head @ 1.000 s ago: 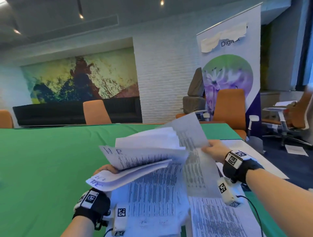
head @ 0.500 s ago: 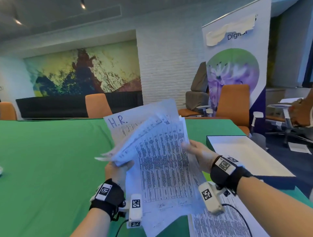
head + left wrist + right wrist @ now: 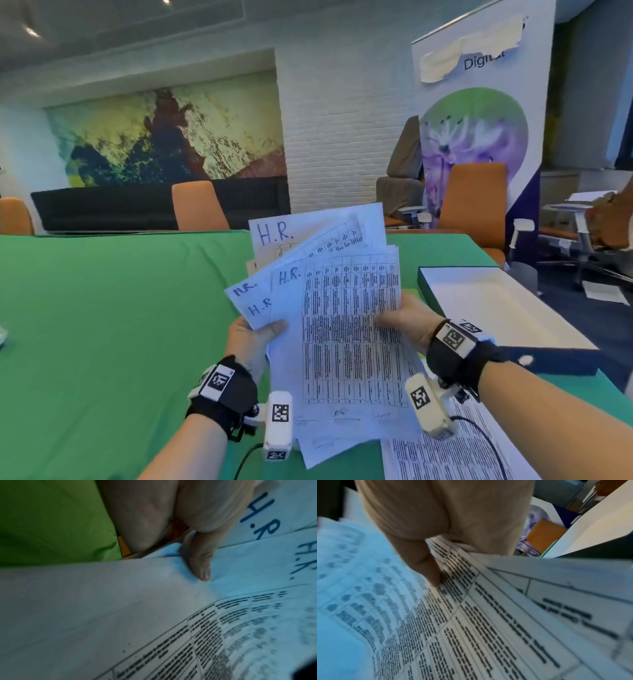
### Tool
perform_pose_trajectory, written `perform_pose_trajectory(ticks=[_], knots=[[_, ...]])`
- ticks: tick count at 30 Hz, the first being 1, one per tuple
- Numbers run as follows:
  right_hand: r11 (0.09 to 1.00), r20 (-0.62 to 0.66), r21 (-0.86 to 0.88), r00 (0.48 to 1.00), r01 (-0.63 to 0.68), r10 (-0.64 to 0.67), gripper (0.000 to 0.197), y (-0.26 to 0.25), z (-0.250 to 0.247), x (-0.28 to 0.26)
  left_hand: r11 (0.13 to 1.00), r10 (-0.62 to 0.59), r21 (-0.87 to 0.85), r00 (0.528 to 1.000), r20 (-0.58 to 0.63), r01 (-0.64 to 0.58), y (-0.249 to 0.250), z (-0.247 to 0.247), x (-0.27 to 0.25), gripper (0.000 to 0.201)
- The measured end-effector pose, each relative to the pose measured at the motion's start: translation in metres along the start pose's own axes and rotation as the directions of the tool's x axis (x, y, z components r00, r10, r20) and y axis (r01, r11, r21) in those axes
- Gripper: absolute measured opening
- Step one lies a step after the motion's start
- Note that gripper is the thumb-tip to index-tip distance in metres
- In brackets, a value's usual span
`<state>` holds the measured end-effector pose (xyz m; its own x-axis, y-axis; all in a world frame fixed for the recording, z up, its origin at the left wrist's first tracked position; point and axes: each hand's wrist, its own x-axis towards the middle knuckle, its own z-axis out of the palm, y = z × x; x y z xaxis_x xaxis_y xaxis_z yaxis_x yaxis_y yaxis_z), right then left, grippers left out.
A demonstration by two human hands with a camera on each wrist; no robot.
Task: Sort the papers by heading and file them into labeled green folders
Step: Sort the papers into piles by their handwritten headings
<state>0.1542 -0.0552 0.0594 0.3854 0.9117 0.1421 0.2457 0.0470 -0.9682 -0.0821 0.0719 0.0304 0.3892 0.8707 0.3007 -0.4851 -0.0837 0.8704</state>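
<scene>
Papers [image 3: 346, 329] between both hands

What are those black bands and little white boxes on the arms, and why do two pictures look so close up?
No robot here, just a person sorting papers. The bands hold small cameras. The wide picture comes from a camera on the head; the close ones look along each wrist. The left hand and the right hand together hold up a fan of papers, several marked "H.R." in blue pen. Below is a green table with another printed sheet and a white-lined box.
</scene>
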Motion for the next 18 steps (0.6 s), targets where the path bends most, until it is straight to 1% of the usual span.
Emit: perform_pose_trajectory(ticks=[3,4,5,6,8,9,10,12,13,15,17,18], knots=[[0.993,0.024,-0.061,0.994,-0.103,0.105,0.081,0.008,0.006,-0.002,0.987,-0.007,0.158,1.0,-0.008,0.009,0.001,0.008,-0.006,0.039],[0.99,0.021,-0.077,0.992,-0.119,0.121,0.08,0.01,0.005,-0.003,0.982,-0.01,0.191,1.0,-0.022,0.014,0.0,0.009,-0.008,0.037],[0.985,0.023,-0.122,0.992,-0.123,0.127,0.07,0.009,0.004,-0.005,0.977,-0.006,0.212,0.999,-0.051,0.017,0.0,0.009,-0.008,0.038],[0.977,0.027,-0.172,0.991,-0.124,0.131,0.054,0.011,0.001,-0.006,0.971,0.003,0.238,0.996,-0.093,0.02,-0.001,0.009,-0.007,0.037],[0.93,0.035,-0.329,0.982,-0.163,0.185,0.055,0.018,-0.011,-0.01,0.953,0.025,0.302,0.982,-0.186,0.033,-0.001,0.01,-0.008,0.029],[0.879,0.022,-0.422,0.967,-0.22,0.252,0.059,0.021,-0.018,-0.015,0.945,0.024,0.323,0.975,-0.221,0.05,-0.002,0.01,-0.008,0.025],[0.808,-0.002,-0.529,0.952,-0.26,0.305,0.063,0.028,-0.025,-0.021,0.94,0.021,0.335,0.971,-0.24,0.062,-0.002,0.011,-0.009,0.024],[0.605,-0.056,-0.733,0.914,-0.311,0.402,0.074,0.045,-0.04,-0.038,0.928,0.026,0.365,0.966,-0.256,0.072,-0.001,0.012,-0.013,0.024],[0.495,-0.092,-0.804,0.892,-0.329,0.443,0.083,0.054,-0.047,-0.046,0.92,0.028,0.383,0.965,-0.26,0.076,0.0,0.013,-0.015,0.025],[0.333,-0.176,-0.863,0.843,-0.381,0.509,0.101,0.073,-0.057,-0.062,0.906,0.039,0.416,0.966,-0.256,0.073,0.001,0.015,-0.019,0.027],[0.246,-0.269,-0.853,0.791,-0.461,0.549,0.114,0.088,-0.065,-0.076,0.895,0.048,0.441,0.968,-0.244,0.067,0.002,0.019,-0.023,0.031],[0.224,-0.324,-0.828,0.764,-0.514,0.558,0.121,0.094,-0.068,-0.081,0.891,0.051,0.45,0.971,-0.235,0.063,0.003,0.021,-0.025,0.032]])
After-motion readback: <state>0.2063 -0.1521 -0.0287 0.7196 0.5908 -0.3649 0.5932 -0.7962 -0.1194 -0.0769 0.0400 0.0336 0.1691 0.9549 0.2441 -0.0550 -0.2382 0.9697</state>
